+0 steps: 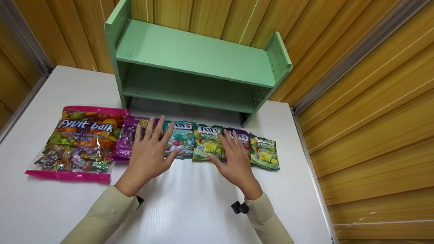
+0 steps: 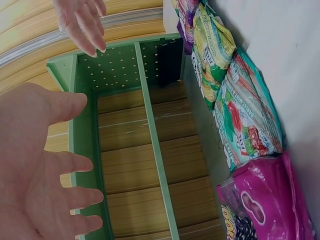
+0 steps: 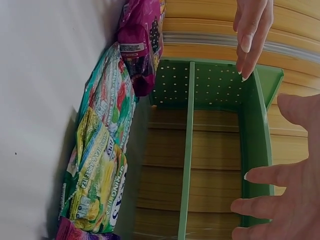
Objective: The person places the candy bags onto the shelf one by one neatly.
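Bags [image 1: 206, 144], six in number, lie in a row on the bench [image 1: 193, 210], in front of the green shelf [image 1: 195, 54]. Left grip [image 1: 147, 157] and right grip [image 1: 234, 162] hover above the row, fingers extended and spread apart.

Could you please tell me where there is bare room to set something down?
The white table is bare between the left sleeve and right sleeve, and right of the rightmost candy packet. Both boards of the green shelf look bare too. It is crowded along the packet row, partly hidden by the left hand and right hand.
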`<state>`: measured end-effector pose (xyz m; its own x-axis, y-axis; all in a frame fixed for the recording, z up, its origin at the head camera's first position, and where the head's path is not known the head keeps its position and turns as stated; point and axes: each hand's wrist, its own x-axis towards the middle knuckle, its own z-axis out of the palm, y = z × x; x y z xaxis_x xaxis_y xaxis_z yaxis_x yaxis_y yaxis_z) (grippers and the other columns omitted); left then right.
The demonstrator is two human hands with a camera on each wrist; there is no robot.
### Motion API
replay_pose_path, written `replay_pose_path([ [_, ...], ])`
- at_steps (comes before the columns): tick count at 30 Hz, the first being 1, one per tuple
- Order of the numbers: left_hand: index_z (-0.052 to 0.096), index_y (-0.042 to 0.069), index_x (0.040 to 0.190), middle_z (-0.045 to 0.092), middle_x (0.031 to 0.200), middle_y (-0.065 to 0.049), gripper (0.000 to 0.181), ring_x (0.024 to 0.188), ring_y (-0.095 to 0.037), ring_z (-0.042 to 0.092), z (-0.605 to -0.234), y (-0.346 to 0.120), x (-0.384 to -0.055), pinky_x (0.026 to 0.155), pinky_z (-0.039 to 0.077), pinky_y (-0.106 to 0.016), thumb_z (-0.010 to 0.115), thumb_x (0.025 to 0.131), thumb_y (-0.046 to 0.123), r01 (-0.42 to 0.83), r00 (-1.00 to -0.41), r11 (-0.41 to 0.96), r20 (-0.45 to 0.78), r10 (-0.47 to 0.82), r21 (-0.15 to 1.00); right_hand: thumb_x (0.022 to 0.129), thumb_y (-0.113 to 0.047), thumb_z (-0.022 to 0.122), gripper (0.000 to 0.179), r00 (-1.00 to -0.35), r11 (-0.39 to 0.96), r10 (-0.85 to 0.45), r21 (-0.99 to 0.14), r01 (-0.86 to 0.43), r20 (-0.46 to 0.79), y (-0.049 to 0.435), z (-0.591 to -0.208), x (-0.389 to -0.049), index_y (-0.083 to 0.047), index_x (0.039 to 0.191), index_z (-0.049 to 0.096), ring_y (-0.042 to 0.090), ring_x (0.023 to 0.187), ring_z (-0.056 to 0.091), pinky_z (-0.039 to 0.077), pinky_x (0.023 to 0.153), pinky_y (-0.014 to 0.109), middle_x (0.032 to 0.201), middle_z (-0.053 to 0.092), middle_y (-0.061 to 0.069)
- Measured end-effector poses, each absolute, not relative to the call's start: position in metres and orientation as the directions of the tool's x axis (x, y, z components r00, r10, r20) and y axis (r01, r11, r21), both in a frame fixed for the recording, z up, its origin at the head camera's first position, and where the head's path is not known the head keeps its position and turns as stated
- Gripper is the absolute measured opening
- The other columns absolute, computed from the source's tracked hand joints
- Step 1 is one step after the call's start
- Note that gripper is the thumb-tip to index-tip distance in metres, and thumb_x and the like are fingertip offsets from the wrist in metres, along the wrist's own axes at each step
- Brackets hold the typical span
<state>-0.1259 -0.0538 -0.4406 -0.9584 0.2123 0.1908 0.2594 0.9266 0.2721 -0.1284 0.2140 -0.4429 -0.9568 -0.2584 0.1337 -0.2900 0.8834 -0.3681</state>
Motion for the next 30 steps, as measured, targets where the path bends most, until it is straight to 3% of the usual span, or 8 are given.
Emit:
replay_pose_path([
  [9, 0.029, 0.021, 0.153, 0.016, 0.162, -0.013, 0.082, 0.149, -0.040, 0.009, -0.444, -0.048, -0.128, 0.117, 0.005, -0.064, 0.058, 0.087, 0.059, 0.274, -0.957, 0.924, 0.174, 0.233, 0.266, 0.093, -0.048, 0.059, 0.066, -0.946, 0.836, -0.163, -0.471, -0.283, 0.279, 0.220, -0.448, -0.128, -0.021, 0.149, 0.038, 0.027, 0.149, 0.023, 0.024, 0.113, 0.063, 0.156, 0.036, 0.003],
  [21, 0.028, 0.021, 0.154, 0.017, 0.162, -0.013, 0.081, 0.149, -0.040, 0.010, -0.448, -0.041, -0.128, 0.118, 0.003, -0.063, 0.060, 0.087, 0.055, 0.275, -0.957, 0.913, 0.176, 0.230, 0.301, 0.093, -0.041, 0.062, 0.065, -0.960, 0.821, -0.120, -0.518, -0.239, 0.253, 0.226, -0.454, -0.129, -0.019, 0.149, 0.039, 0.027, 0.149, 0.023, 0.026, 0.115, 0.059, 0.156, 0.035, 0.003],
  [30, 0.031, 0.018, 0.153, 0.024, 0.160, -0.014, 0.076, 0.149, -0.039, 0.014, -0.450, -0.032, -0.128, 0.118, 0.007, -0.062, 0.057, 0.090, 0.054, 0.287, -0.951, 0.901, 0.212, 0.226, 0.327, 0.094, -0.048, 0.057, 0.064, -0.973, 0.800, -0.079, -0.568, -0.193, 0.219, 0.234, -0.461, -0.128, -0.020, 0.149, 0.039, 0.026, 0.149, 0.022, 0.027, 0.115, 0.056, 0.156, 0.035, 0.004],
])
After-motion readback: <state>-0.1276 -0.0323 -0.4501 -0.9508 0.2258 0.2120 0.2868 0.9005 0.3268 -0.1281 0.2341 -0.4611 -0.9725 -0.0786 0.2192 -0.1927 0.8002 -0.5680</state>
